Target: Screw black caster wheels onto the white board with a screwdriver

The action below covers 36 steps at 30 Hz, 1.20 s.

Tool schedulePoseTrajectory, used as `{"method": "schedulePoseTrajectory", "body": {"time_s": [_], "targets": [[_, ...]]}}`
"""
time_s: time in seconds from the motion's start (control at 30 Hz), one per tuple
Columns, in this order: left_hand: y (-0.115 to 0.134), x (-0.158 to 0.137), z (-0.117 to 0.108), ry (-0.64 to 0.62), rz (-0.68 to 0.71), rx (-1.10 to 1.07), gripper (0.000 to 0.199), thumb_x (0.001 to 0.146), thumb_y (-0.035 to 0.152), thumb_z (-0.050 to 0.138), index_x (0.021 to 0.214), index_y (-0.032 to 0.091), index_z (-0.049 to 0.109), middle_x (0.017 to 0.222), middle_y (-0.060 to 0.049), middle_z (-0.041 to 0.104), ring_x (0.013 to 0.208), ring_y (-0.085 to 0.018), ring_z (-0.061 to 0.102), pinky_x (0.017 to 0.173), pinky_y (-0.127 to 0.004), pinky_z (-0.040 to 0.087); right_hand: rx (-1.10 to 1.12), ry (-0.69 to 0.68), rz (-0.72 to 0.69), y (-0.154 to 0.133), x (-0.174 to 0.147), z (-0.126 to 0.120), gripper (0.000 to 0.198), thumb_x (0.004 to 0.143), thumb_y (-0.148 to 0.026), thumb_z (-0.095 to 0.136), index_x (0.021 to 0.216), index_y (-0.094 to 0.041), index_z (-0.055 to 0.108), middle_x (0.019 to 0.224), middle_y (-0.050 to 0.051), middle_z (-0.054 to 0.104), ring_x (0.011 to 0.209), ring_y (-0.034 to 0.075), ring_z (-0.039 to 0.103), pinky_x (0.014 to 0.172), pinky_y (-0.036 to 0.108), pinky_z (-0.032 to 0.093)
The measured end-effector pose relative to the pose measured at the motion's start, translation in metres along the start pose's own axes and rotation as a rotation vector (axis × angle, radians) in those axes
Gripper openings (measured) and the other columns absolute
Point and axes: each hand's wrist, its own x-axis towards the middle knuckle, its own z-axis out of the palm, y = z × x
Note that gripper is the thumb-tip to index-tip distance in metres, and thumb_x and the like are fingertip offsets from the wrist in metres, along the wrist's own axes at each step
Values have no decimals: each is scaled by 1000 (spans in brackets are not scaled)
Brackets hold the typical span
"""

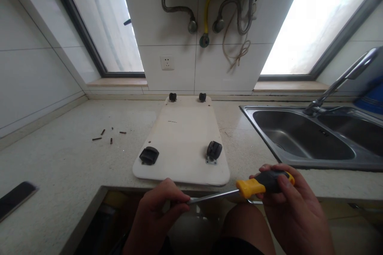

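Note:
A screwdriver point(251, 188) with a yellow and black handle is held level in front of the counter edge. My right hand point(295, 203) is closed round its handle. The fingertips of my left hand point(163, 207) pinch the far end of the metal shaft, so the tip is hidden. Just beyond lies a white board point(182, 139) with rounded corners and black casters facing up. The near left caster point(149, 155) and near right caster point(214, 150) sit close to its front corners. Two smaller-looking casters point(172, 97) stand at the back.
Several rusty screws point(111, 140) lie on the counter point(74, 159) left of the board. A dark phone-like slab point(18, 199) rests at the left edge. To the right is a steel double sink point(302, 139) with a faucet point(341, 83). Pipes point(206, 12) hang on the tiled wall.

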Motion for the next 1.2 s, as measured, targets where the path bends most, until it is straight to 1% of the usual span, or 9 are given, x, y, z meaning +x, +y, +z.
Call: {"method": "schedulePoseTrajectory", "body": {"time_s": [0.33,0.43,0.57,0.67,0.73,0.83,1.0,1.07,1.2], "targets": [[2,-1,2,-3,-6,28,25,89,52,79,84,28,82,72,-4,66,66,-19,57,66,-32,50,2,5,-56,-2,-1,-3,30,80,-39,87,104,-29,73,105,3,72,86,23,77,61,27,65],[1,0,2,2,24,46,21,90,49,79,85,28,82,72,-3,67,66,-19,59,65,-31,50,-12,-5,-82,-3,0,-5,29,80,-38,86,105,-29,73,105,3,72,87,22,77,66,29,67],[-2,-1,4,3,72,86,15,92,41,79,87,27,81,72,-3,67,66,-17,62,62,-28,51,-60,-21,-142,-2,-2,-9,27,83,-36,83,107,-29,71,106,3,72,90,21,77,76,28,67],[-2,0,7,28,159,177,7,94,27,77,89,25,81,74,-2,69,67,-16,64,62,-25,52,-126,-59,-250,-1,-6,-11,26,86,-32,81,109,-27,70,108,4,72,90,22,78,79,30,67],[-1,1,9,51,222,238,8,94,19,75,91,24,80,76,-1,70,68,-15,66,63,-23,53,-134,-93,-309,-1,-8,-11,24,88,-28,79,110,-27,70,107,4,72,91,23,79,81,32,68],[0,3,11,59,256,265,11,92,14,74,92,24,78,76,0,70,68,-13,65,64,-20,53,-98,-143,-291,-2,-7,-13,22,93,-27,73,114,-27,69,111,5,75,93,23,80,83,33,68],[-2,5,13,66,218,186,12,91,12,73,90,24,75,77,2,69,66,-11,65,63,-17,54,-86,-239,-193,0,1,-15,35,91,-25,74,125,-31,67,117,7,78,93,27,81,70,31,69],[-4,6,13,60,177,137,13,90,13,75,96,25,76,80,2,71,69,-11,67,65,-18,55,-80,-199,-190,0,3,-15,35,90,-24,74,124,-32,68,115,7,79,93,26,81,68,28,68],[-10,3,14,53,109,31,32,85,20,83,114,28,73,94,1,77,73,-12,69,70,-19,58,-96,-101,-233,-8,8,-13,37,89,-23,75,124,-33,69,115,5,78,99,22,79,76,28,68]]}}
